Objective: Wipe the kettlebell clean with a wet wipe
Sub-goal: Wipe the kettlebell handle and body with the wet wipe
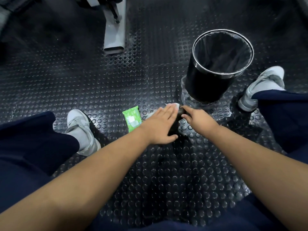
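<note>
A dark kettlebell (177, 121) stands on the studded rubber floor between my feet, mostly hidden by my hands. My left hand (160, 125) lies flat over its left side and presses a white wet wipe (175, 105) against it; only the wipe's far edge shows past my fingertips. My right hand (196, 119) grips the kettlebell's top from the right, thumb and fingers around the handle. A green pack of wet wipes (132, 118) lies on the floor just left of my left hand.
A black waste bin (215, 67) with a liner stands just beyond the kettlebell to the right. My grey shoes sit at left (81, 130) and right (261, 87). A grey metal machine leg (115, 34) rests on the floor farther back.
</note>
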`<control>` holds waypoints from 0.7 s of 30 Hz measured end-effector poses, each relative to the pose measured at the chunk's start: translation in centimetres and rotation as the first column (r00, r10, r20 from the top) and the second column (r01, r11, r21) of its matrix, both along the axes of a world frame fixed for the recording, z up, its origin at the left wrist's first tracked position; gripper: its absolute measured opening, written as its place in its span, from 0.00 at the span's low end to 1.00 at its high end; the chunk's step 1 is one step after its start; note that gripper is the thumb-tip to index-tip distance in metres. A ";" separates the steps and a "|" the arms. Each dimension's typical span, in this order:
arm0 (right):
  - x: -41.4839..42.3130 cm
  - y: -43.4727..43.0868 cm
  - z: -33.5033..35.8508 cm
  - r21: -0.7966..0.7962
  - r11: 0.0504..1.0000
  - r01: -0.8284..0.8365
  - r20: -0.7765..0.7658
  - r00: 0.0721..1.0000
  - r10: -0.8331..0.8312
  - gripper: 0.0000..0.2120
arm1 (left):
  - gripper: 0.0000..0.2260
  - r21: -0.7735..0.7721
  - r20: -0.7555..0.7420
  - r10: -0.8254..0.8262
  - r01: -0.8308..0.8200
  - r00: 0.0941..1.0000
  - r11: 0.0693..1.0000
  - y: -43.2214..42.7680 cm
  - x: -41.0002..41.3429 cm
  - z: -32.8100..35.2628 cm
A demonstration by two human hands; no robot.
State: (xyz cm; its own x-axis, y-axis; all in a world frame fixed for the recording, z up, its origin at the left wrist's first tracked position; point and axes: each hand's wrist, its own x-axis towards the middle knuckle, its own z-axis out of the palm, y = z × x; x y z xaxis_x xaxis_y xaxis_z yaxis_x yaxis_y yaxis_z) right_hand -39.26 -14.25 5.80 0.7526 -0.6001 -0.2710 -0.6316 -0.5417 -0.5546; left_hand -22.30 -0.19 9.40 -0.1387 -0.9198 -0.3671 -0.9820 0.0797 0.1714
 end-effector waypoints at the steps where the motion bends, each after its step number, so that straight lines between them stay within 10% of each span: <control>1: 0.0 0.0 0.0 -0.005 1.000 -0.003 0.007 1.000 0.003 0.19 | 0.48 0.008 0.011 0.002 -0.003 1.000 1.000 -0.8 -0.7 0.0; 9: 0.2 -0.1 -0.2 0.007 1.000 -0.016 0.021 1.000 0.016 0.18 | 0.44 -0.004 0.033 0.131 -0.131 0.991 0.991 -0.2 -2.2 -0.3; 15: 0.0 -0.2 -0.4 0.035 0.999 0.024 0.002 1.000 -0.024 0.21 | 0.46 0.111 0.016 0.545 -0.543 0.839 0.833 2.3 -2.5 0.4; 21: -0.1 -0.1 -0.6 0.004 1.000 0.024 -0.002 1.000 -0.024 0.22 | 0.51 0.023 0.028 0.387 -0.388 0.922 0.921 0.3 -5.5 0.1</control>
State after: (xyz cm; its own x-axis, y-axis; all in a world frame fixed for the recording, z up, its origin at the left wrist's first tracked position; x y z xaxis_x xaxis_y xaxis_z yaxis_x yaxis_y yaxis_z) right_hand -39.32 -14.38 5.17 0.7377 -0.6168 -0.2746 -0.6452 -0.5242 -0.5558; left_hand -27.78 0.09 9.54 0.2352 -0.8893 -0.3922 -0.9387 -0.3125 0.1458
